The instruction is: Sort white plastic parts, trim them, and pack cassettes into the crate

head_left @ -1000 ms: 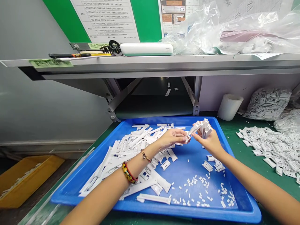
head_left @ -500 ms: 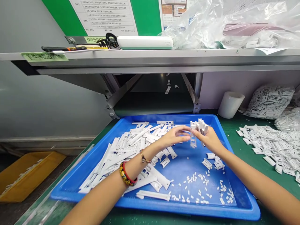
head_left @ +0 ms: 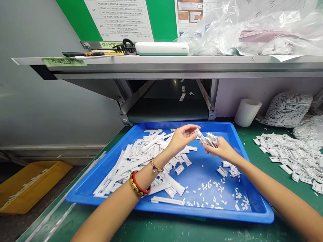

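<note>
Above the blue tray (head_left: 227,215), my right hand (head_left: 223,149) is closed around a bunch of white plastic parts (head_left: 212,138). Opposite it, my left hand (head_left: 182,137) pinches the upper end of one white plastic strip (head_left: 201,137), which slants down toward the bunch. The strip's lower end meets my right fingers; whether they grip it too is hard to see. Beneath my left arm spreads a heap of long white plastic strips (head_left: 136,156). A few short white parts (head_left: 222,171) and many tiny white bits (head_left: 209,185) lie on the tray's right side.
Behind the tray a dark conveyor belt (head_left: 166,111) carries a few white parts. A metal shelf (head_left: 161,67) crosses overhead. To the right are a pile of white parts (head_left: 295,154), a filled clear bag (head_left: 287,109) and a white roll (head_left: 247,112). A yellow bin (head_left: 32,188) sits lower left.
My left hand has closed on the end of a strip that my right hand held upright before. That strip now tilts toward my left hand. The view has shifted slightly.
</note>
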Demonstrator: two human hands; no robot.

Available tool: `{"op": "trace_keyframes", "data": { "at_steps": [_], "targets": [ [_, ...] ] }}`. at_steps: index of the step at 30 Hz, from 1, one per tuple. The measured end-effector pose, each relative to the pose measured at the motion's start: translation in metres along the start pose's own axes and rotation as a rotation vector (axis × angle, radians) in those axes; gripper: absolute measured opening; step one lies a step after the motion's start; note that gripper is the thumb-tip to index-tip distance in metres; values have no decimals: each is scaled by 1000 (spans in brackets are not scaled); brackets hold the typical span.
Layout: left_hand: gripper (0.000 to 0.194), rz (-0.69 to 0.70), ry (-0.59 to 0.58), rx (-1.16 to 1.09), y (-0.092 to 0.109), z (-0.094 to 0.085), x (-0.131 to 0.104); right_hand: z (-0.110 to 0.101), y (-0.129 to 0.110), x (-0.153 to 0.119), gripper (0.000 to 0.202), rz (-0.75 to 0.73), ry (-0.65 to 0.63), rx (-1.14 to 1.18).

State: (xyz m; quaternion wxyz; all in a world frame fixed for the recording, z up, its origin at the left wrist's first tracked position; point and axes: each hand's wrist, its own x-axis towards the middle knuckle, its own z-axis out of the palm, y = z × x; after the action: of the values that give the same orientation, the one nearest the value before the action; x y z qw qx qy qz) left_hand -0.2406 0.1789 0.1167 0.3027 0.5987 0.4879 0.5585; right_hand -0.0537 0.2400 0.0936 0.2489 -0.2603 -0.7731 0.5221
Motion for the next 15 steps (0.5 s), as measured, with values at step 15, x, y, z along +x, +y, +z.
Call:
{"op": "trace_keyframes", "data": {
  "at_steps": [15],
  "targets": [
    [23, 163, 0, 329, 0, 3, -4, 4, -9, -3, 25, -2, -99, 29]
  ]
}}
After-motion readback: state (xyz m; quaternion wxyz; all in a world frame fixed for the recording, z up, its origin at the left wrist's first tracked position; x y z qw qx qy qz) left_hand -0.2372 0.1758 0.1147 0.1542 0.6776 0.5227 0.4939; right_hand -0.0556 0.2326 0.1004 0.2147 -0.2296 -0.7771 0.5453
